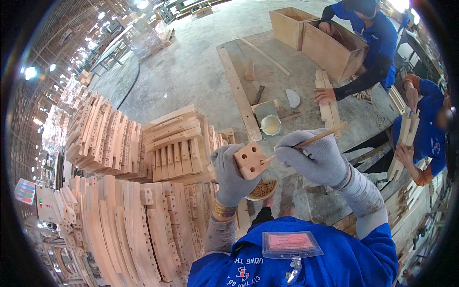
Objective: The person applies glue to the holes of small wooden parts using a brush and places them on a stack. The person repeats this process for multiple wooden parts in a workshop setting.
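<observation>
Standing right by this worker, and both hands are up in front of the chest in grey knit gloves. The left hand (230,173) has its forearm coming straight up from below, wrist bent a bit, fingers clamped around a small wooden block (251,160) with round holes drilled in its face. The block sits tilted, hole side turned up toward the worker. The right hand (318,160) comes in from the right with the elbow out, fingers pinched together on a thin wooden stick (311,140), held like a pencil. The stick's lower tip touches the block's right edge by the holes, and its other end angles up and to the right.

Just under the block there's a small bowl (262,190) of what look like little wooden pegs, and farther up on the counter (239,91) a round tub (270,125) of pale paste. Big stacks of curved wooden parts (138,225) sit to the left. Across the counter another person in blue (368,38) leans on a wooden box (334,50), one hand resting flat on a slat.
</observation>
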Demonstrator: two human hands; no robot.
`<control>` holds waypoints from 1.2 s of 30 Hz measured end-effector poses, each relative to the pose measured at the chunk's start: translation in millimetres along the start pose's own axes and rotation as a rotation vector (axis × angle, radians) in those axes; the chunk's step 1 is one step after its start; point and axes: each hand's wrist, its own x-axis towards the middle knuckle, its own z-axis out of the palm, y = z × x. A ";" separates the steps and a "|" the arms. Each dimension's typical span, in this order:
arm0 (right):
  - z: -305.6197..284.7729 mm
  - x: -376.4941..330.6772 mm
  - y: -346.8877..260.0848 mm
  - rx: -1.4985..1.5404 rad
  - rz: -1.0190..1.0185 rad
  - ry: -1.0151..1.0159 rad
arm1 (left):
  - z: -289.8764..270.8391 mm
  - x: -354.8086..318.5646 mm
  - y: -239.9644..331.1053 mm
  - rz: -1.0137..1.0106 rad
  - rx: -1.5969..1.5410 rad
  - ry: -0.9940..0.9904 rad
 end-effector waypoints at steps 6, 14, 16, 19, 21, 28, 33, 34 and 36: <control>0.2 2.5 -1.4 -0.082 0.006 -0.002 | -0.8 -3.3 -5.1 -0.033 0.013 0.012; 0.0 4.9 3.4 -0.105 -0.059 0.013 | 0.7 0.8 -14.0 -0.013 0.064 0.011; -0.5 3.0 4.2 0.082 0.105 0.050 | 1.4 1.4 -16.5 -0.003 0.085 0.016; -3.1 9.4 12.7 0.279 0.243 0.209 | 1.9 -2.0 -27.3 -0.021 0.075 0.020; -4.7 21.1 35.3 0.276 0.266 0.275 | 0.3 -5.9 -34.8 -0.043 0.087 0.039; 23.6 15.8 225.4 -0.335 0.196 0.153 | 19.4 -16.2 -52.5 -0.095 0.019 0.057; 49.6 13.5 265.7 -0.507 0.287 0.031 | 27.9 -21.4 -64.6 -0.106 0.010 0.090; 53.5 15.3 265.2 -0.530 0.315 -0.013 | 28.4 -22.0 -66.4 -0.103 0.024 0.096; 54.1 14.6 262.3 -0.466 0.279 0.078 | 28.1 -22.4 -67.5 -0.132 0.037 0.085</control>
